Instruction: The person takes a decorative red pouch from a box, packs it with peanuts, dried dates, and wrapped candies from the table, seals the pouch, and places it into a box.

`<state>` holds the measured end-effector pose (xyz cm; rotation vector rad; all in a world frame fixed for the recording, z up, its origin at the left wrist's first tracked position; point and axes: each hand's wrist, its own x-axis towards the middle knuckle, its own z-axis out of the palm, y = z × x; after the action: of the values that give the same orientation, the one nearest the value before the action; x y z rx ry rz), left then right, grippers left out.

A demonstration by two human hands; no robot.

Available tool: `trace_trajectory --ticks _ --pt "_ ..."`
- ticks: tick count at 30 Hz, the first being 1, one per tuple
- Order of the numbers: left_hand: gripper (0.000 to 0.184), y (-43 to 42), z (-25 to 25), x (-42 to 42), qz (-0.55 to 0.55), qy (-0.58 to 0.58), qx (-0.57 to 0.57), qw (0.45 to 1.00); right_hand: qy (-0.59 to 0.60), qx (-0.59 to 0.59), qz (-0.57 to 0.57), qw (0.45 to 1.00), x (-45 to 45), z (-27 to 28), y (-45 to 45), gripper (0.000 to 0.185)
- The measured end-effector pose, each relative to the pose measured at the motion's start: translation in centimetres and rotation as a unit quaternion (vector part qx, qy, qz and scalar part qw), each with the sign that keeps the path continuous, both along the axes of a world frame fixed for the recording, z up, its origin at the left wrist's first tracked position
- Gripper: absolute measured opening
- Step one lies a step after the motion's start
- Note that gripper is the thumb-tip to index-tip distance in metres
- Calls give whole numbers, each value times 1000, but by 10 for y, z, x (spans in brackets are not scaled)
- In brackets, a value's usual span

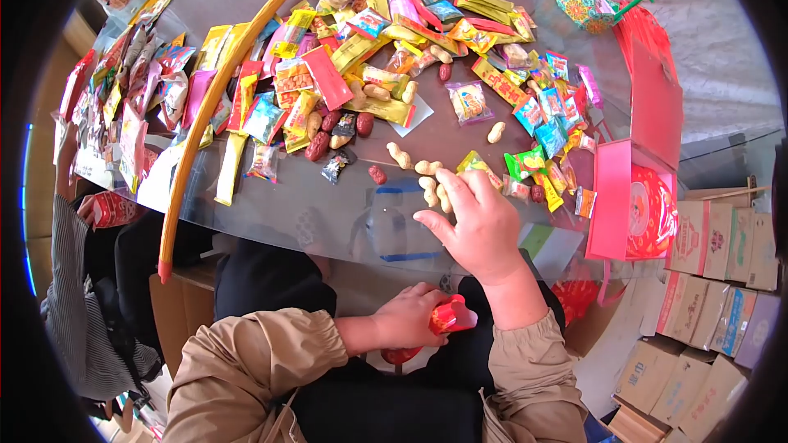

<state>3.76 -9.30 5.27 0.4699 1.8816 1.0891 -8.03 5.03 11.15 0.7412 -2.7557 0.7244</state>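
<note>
My left hand is low over my lap, its fingers wrapped round a small red paper box with a cut-out edge and a pale inside. Over the table's near side, my right hand reaches forward with the thumb held apart from the fingers. Its fingertips are at a group of unshelled peanuts; whether they touch one I cannot tell. Another peanut lies just beyond, and a red date is to the left. Wrapped candies are right of the fingers.
A glass-topped table bears a heap of wrapped snacks. A curved wooden stick crosses its left side. An open red gift box stands at the right edge, a patterned basket behind it. Cartons are stacked at right; another person's striped sleeve shows at left.
</note>
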Motion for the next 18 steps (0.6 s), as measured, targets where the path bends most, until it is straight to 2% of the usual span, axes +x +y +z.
trace_trajectory --ticks 9,12,13,18 --pt "84 -3 -1 -1 2 -3 -14 1000 -7 76 -4 997 -9 2 -14 56" --pt "83 -2 -1 1 7 6 -10 1000 40 87 21 995 -10 -7 -15 56" --pt "82 -2 0 1 8 8 -9 1000 50 91 28 994 -8 -7 -17 46" --pt "81 -9 4 5 27 27 15 999 59 70 36 995 2 -20 -16 33"
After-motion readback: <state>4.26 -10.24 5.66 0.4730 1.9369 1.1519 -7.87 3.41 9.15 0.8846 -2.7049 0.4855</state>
